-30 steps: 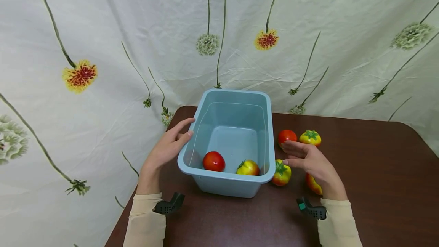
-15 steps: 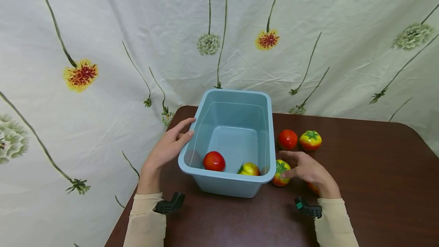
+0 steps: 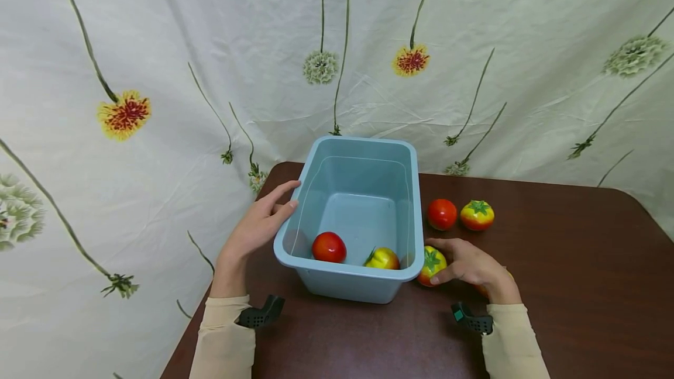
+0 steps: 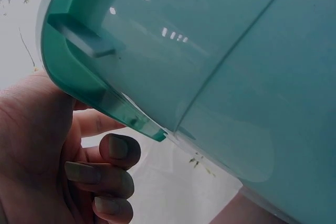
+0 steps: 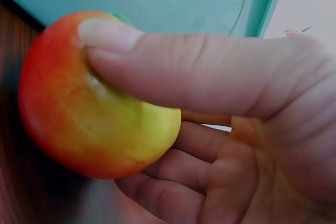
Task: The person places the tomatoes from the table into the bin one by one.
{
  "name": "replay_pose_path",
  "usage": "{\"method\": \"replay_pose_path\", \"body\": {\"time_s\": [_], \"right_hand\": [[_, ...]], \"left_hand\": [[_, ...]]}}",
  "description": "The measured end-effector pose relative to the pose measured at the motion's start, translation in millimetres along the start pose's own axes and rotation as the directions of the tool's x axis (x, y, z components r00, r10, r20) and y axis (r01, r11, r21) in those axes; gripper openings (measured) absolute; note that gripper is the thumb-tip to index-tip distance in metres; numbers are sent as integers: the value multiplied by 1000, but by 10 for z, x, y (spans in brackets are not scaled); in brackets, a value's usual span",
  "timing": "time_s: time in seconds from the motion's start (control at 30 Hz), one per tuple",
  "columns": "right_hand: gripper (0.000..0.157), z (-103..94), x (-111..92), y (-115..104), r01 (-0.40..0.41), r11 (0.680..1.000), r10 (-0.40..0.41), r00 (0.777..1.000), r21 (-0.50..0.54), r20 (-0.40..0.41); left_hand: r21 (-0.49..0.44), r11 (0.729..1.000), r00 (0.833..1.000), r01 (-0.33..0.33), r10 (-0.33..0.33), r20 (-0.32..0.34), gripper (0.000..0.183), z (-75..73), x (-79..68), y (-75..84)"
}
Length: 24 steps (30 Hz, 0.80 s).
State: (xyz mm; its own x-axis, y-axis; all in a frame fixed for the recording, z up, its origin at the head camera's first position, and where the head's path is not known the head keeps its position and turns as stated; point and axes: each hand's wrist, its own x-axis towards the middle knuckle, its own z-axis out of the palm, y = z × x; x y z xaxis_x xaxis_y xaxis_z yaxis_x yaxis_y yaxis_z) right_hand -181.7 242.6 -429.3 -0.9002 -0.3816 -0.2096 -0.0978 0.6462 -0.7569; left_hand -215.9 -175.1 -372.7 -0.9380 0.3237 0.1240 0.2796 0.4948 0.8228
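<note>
A light blue plastic bin (image 3: 347,276) stands on the table. My left hand (image 3: 258,221) rests on its left rim with index finger and thumb; the left wrist view shows its other fingers (image 4: 105,177) loosely bent below the rim. Beside the bin's right wall my right hand (image 3: 468,262) grips a yellow-red tomato (image 3: 433,259) with a green leafy top. In the right wrist view the thumb (image 5: 173,66) lies across the tomato's near side, and the other fingers are partly hidden behind it. Inside the bin lie a red tomato (image 3: 329,247) and a yellow-green tomato (image 3: 383,258).
Past my right hand sit another red tomato (image 3: 442,214) and a yellow-red tomato (image 3: 477,216) on the dark brown table (image 3: 579,274). One more orange one (image 3: 481,290) is mostly hidden under my right wrist. A flowered white cloth (image 3: 368,92) hangs behind the table.
My right hand has come down and toward me from above the tomatoes and now grips the yellow-red one beside the bin. My left hand and the bin have stayed in place.
</note>
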Motion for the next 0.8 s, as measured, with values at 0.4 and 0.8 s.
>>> {"method": "replay_pose_path", "body": {"time_s": [0.4, 0.8], "right_hand": [[77, 5, 13, -24, 5, 1000, -5, 999, -16, -44], [84, -105, -65, 5, 12, 964, 26, 990, 265, -139]], "left_hand": [[-11, 1000, 1000, 11, -11, 5, 50, -7, -16, 17], [6, 1000, 1000, 3, -3, -3, 51, -2, -10, 23]]}}
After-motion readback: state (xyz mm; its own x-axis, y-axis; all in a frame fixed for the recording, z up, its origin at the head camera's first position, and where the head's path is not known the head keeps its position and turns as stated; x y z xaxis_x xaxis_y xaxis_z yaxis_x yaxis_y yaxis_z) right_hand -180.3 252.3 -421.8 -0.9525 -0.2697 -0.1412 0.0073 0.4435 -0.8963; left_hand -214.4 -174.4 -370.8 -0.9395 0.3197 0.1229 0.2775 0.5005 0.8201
